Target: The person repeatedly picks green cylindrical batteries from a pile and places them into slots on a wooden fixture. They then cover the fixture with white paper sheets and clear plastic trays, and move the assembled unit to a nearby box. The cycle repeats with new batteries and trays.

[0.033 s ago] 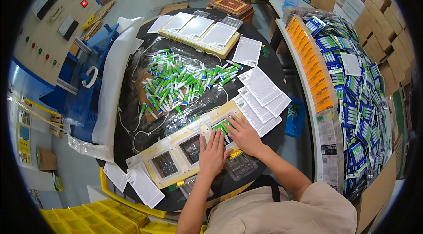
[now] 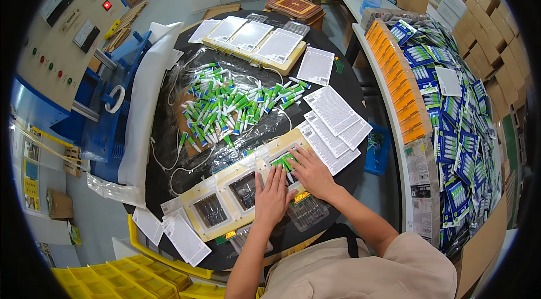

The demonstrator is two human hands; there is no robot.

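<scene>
A cream sealing frame (image 2: 209, 193) with three windows lies along the near side of the round black table. Clear plastic trays show in its left window (image 2: 211, 210) and middle window (image 2: 244, 190); green and white glue tubes (image 2: 285, 162) lie in the right one. My left hand (image 2: 273, 195) rests flat between the middle and right windows, fingers extended, fingertips near the tubes. Over the right window, my right hand (image 2: 311, 173) spreads its fingers on the tubes, partly hiding them. Beyond the frame is a loose heap of similar tubes (image 2: 236, 105).
Printed cards (image 2: 332, 110) lie right of the frame, more cards (image 2: 186, 237) at its left end. A second frame (image 2: 253, 40) with cards sits at the far side. Blue machinery (image 2: 112, 124) stands left; blister packs (image 2: 451, 130) are piled right. White cords (image 2: 179, 168) cross the table.
</scene>
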